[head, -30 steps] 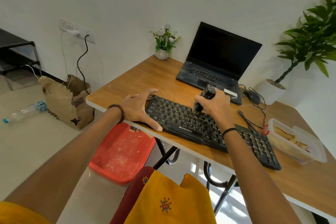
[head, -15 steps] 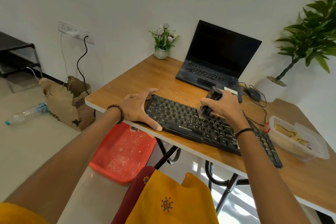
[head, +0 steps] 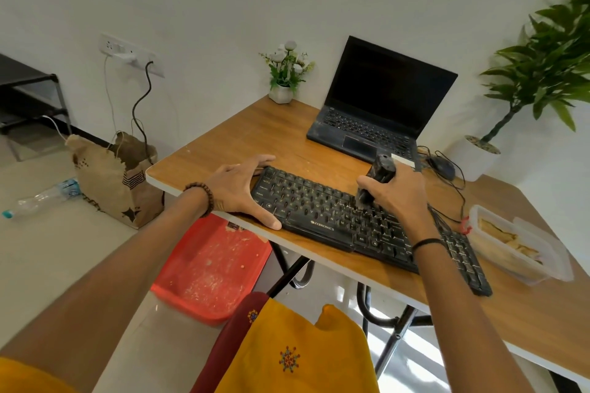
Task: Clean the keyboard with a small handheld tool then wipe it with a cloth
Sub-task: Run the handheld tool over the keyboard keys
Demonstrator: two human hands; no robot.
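Nearest the camera hangs yellow embroidered fabric (head: 303, 344). Beyond it a red plastic tub (head: 210, 268), flecked with crumbs, sits on the floor under the table's near edge. The table (head: 255, 134) is wood-grained with a white rim. The black keyboard (head: 335, 220) lies slantwise along that near edge, its front side almost at the rim. The left hand (head: 236, 187) lies flat and spread at the keyboard's left end, thumb stretched along the front edge and fingers reaching past the far corner, holding nothing. The right hand (head: 396, 191) is wrapped round a small dark handheld tool (head: 378, 174), which stands nearly upright with its lower tip on the keys around the middle of the board. Just beside the keyboard's right end stands a clear plastic container (head: 523, 242). Bare tabletop opens to the left of and behind the left hand. Farther back sit an open black laptop (head: 376, 124), a mouse (head: 442, 166) beside it, and a small white flower pot (head: 282, 83) at the wall
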